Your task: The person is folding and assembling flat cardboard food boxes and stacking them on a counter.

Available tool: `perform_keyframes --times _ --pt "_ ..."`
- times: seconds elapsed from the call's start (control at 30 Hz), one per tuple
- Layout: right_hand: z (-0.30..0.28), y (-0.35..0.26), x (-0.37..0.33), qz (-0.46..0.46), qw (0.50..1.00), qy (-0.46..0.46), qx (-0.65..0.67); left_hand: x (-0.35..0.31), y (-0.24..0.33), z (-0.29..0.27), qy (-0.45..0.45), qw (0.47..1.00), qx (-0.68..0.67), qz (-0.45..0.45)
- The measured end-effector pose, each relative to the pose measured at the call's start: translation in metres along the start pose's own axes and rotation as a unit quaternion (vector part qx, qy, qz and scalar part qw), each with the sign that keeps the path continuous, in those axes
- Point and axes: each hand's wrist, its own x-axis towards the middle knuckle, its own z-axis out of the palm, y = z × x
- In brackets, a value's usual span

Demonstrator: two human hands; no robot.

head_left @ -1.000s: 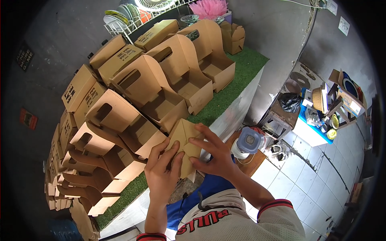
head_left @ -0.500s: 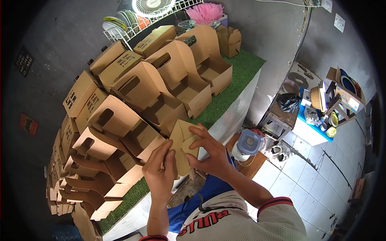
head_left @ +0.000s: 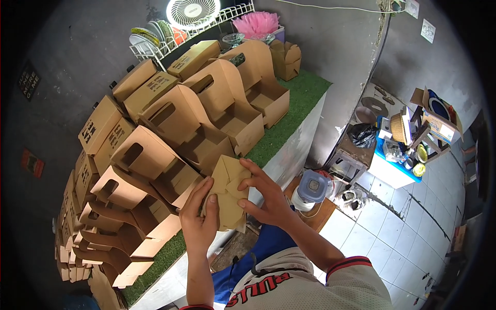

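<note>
Between my hands is a small brown cardboard box (head_left: pixel 226 178), its overlapping flaps folded across the face that shows. My left hand (head_left: pixel 198 216) grips its left side, thumb pressed on a lower flap. Around its right edge curl the fingers of my right hand (head_left: pixel 267 199), with the fingertips on the flaps. Just beyond stand several open cardboard carriers (head_left: pixel 204 147) with tall, curved handle panels, in a row along the green turf mat (head_left: pixel 309 95).
Closed printed boxes (head_left: pixel 151 92) are stacked behind the carriers against the wall. At the back are a white dish rack (head_left: pixel 155 58) and a lit round fan (head_left: pixel 192 11). To my right, a blender-like appliance with a blue lid (head_left: pixel 312 187) stands on a wooden board beside the tiled floor.
The flaps on the small box now lie flatter and overlap across its face. Both hands keep their hold, with my left thumb pressing lower on it. The view has shifted slightly.
</note>
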Motion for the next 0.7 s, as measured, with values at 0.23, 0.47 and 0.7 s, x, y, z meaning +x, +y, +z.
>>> perform_keyframes --times 0.23,0.47,0.7 --pt "-0.005 0.014 -0.02 -0.034 0.994 -0.035 0.096 -0.005 -0.006 -0.008 -0.002 0.993 -0.07 -0.095" --pt "-0.003 0.019 -0.024 -0.025 0.996 -0.069 -0.047 -0.004 -0.002 -0.004 -0.022 0.996 -0.037 -0.083" --pt "-0.016 0.014 -0.011 -0.055 0.984 -0.089 -0.144 -0.004 -0.007 0.0 -0.018 0.999 -0.005 -0.051"
